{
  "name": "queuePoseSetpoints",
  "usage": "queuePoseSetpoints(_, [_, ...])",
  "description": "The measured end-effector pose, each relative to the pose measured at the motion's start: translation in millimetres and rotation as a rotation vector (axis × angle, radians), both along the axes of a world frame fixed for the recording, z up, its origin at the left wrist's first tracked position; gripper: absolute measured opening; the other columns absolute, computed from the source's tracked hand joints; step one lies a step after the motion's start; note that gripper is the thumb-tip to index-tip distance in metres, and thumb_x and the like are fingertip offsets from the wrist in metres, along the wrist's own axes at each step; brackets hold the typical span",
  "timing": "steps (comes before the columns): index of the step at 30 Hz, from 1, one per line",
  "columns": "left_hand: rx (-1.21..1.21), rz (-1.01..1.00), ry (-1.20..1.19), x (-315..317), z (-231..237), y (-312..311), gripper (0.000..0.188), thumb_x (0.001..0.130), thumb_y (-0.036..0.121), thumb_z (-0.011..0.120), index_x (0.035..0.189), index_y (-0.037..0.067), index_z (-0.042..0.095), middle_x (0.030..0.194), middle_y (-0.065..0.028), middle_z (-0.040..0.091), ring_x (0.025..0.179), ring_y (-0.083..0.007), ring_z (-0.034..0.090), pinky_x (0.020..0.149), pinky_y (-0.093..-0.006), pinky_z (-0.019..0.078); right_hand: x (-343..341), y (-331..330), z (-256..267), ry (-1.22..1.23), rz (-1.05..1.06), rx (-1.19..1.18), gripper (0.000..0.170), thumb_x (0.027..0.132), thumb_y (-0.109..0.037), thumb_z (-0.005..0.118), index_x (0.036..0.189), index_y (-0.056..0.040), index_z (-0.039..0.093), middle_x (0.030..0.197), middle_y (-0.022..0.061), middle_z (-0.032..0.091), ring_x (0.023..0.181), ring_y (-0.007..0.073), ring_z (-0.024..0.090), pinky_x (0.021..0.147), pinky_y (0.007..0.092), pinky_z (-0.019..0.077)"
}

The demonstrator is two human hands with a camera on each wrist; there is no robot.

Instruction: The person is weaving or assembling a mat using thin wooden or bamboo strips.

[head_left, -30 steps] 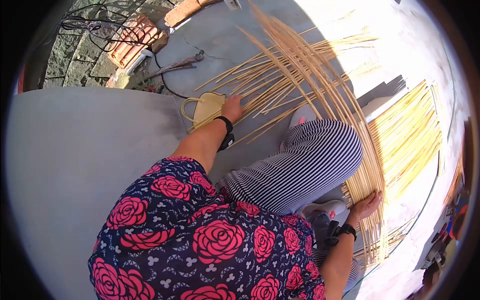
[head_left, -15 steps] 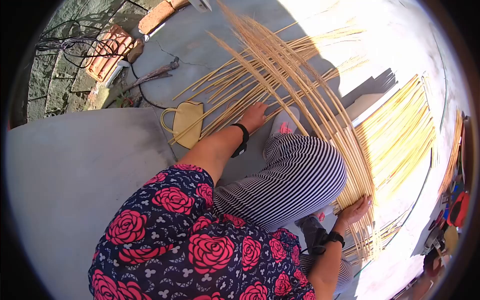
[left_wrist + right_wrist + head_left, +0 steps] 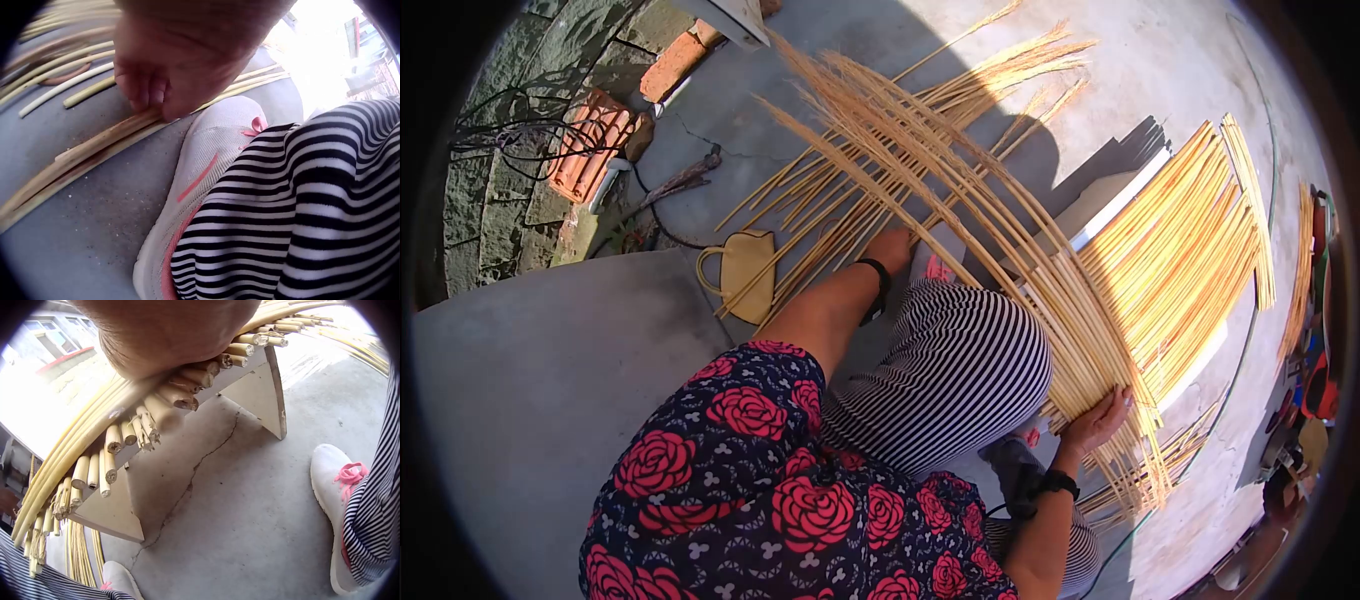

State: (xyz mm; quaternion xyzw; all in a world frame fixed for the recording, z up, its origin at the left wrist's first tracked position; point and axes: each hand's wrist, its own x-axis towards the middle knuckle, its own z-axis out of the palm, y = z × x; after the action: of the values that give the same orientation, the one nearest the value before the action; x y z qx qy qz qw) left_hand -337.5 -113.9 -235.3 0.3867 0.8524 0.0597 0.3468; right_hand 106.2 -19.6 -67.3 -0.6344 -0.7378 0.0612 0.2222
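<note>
My left hand [image 3: 888, 248] is down beside the white shoe. In the left wrist view its thumb and fingers pinch a pale reed stalk [image 3: 78, 156] lying close along the floor. My right hand [image 3: 1097, 422] rests on the row of reed stalks [image 3: 1090, 365] near their cut ends, its fingers reaching across them. From the right wrist, the hand covers part of the row, and the cut ends [image 3: 112, 437] stick out below it over a low white stand [image 3: 256, 400]. Feathery tops [image 3: 855, 105] spread at the row's far end.
Loose reeds [image 3: 800, 230] lie on the floor at left, partly over a yellow flat thing with a looped handle [image 3: 750, 265]. More reeds [image 3: 1190, 260] lie in a sunlit row at right. Bricks [image 3: 672, 68], a ribbed red block [image 3: 590, 145] and black cable [image 3: 500, 135] are by the stone wall.
My left hand has moved away from the yellow thing, along the loose reeds toward the shoe. My right hand stays on the row of reeds. The head view has shifted.
</note>
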Motion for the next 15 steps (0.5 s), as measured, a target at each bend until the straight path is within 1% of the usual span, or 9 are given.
queuePoseSetpoints(1, [0.045,0.001,-0.004,-0.4,3.1,-3.5,0.025,0.086,0.014,0.048,0.104,0.002,0.06,0.098,-0.0203,0.063,0.093,-0.0358,0.061,0.08,-0.0462,0.0483,0.0,0.1,-0.2,-0.002,-0.002,0.008,0.025,0.096,-0.013,0.046,0.114,0.0002,0.058,0.13,0.0213,0.051,0.124,0.0361,0.043,0.107,0.0431,0.0306])
queuePoseSetpoints(4, [-0.081,0.011,0.004,-14.3,7.9,-14.2,0.022,0.085,0.014,0.048,0.098,0.002,0.061,0.097,-0.0211,0.063,0.092,-0.0372,0.061,0.078,-0.0468,0.0477,0.5,-0.8,-2.3,0.029,0.003,0.024,0.026,0.097,-0.014,0.046,0.115,0.0,0.058,0.129,0.0208,0.052,0.124,0.0349,0.044,0.107,0.0422,0.0311])
queuePoseSetpoints(7, [-0.015,0.009,-0.112,-30.9,8.3,-35.2,0.02,0.087,0.015,0.049,0.096,0.002,0.06,0.085,-0.0179,0.064,0.079,-0.0325,0.063,0.072,-0.0438,0.048,1.4,2.0,-4.1,0.041,0.007,0.034,0.024,0.096,-0.013,0.047,0.113,0.0004,0.058,0.128,0.0214,0.052,0.123,0.0366,0.044,0.107,0.0436,0.031])
queuePoseSetpoints(10, [0.067,0.421,-0.586,-34.3,35.4,-48.7,0.022,0.09,0.019,0.049,0.098,0.002,0.059,0.075,-0.0094,0.06,0.069,-0.0211,0.059,0.065,-0.0364,0.047,1.3,-1.6,-4.9,0.046,-0.006,0.031,0.023,0.096,-0.012,0.048,0.113,0.0006,0.058,0.127,0.0216,0.052,0.123,0.0371,0.044,0.107,0.044,0.0312])
queuePoseSetpoints(13, [0.144,0.502,-0.834,-38.5,63.0,-66.7,0.022,0.093,0.022,0.049,0.1,0.003,0.058,0.071,-0.0023,0.054,0.065,-0.0116,0.052,0.061,-0.0286,0.0446,0.4,0.2,-3.9,0.052,-0.007,0.036,0.024,0.096,-0.013,0.048,0.112,0.0005,0.058,0.127,0.0216,0.052,0.122,0.0366,0.045,0.106,0.0436,0.0316])
queuePoseSetpoints(15, [0.173,0.517,-0.854,-42.9,86.4,-78.9,0.02,0.094,0.022,0.048,0.097,0.004,0.056,0.074,-0.0009,0.056,0.064,-0.0101,0.053,0.057,-0.0247,0.0439,0.7,-0.9,-3.8,0.042,-0.004,0.044,0.024,0.096,-0.013,0.048,0.112,0.0004,0.058,0.127,0.0216,0.052,0.122,0.0364,0.045,0.106,0.0434,0.0317])
